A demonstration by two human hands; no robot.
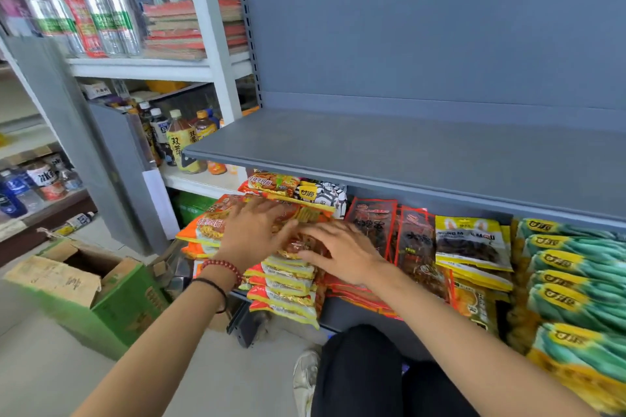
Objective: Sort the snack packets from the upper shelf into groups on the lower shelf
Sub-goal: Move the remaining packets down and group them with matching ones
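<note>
Left hand [252, 230] and right hand [338, 250], fingers straight, press orange packets [288, 294] on the lower shelf [349, 313]. An open carton [128, 301] sits at eight o'clock, contents unclear.

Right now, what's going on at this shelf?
A person is sorting at a grey store shelf. Their left grip and right grip both lie flat, fingers straight, on top of the stack of orange noodle packets at the left end of the lower shelf. To its right sit separate groups: red-edged dark packets, yellow packets, green packets. The upper shelf shows no packets in view.
</note>
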